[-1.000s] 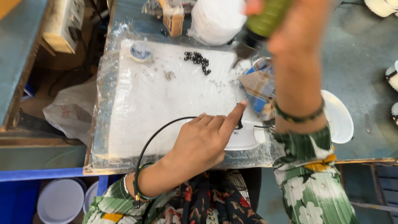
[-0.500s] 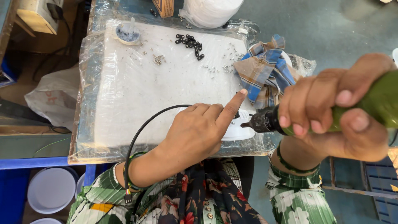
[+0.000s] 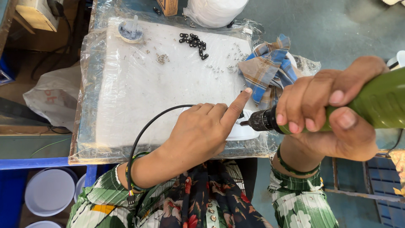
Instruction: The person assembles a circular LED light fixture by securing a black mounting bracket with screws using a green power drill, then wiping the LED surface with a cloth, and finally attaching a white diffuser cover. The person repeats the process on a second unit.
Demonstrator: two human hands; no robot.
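Plastic film covers a white board (image 3: 139, 88) on the worktop (image 3: 337, 25), which runs from the left shelf to the grey floor-like surface at right. At the far edge stands a big white roll (image 3: 215, 10) with a small cardboard box (image 3: 169, 6) just left of it. One checked cloth (image 3: 265, 69) lies crumpled at the board's right side. Near the left corner, below the worktop, three white tubs (image 3: 48, 192) show, all seemingly empty. A small round dish (image 3: 130, 31) at the far left of the board holds a whitish stub. One cluster of black pieces (image 3: 193, 42) lies mid-far, with tiny metal bits scattered around.

Since half a second ago the view has drawn closer. The right hand (image 3: 329, 114) is clenched around a green power tool (image 3: 371, 105), its black tip now at a white cap (image 3: 242, 131) on the board's near edge. The left hand (image 3: 202, 131) holds nothing, forefinger stretched onto that cap as before, and a black cord (image 3: 143, 131) loops past the wrist.
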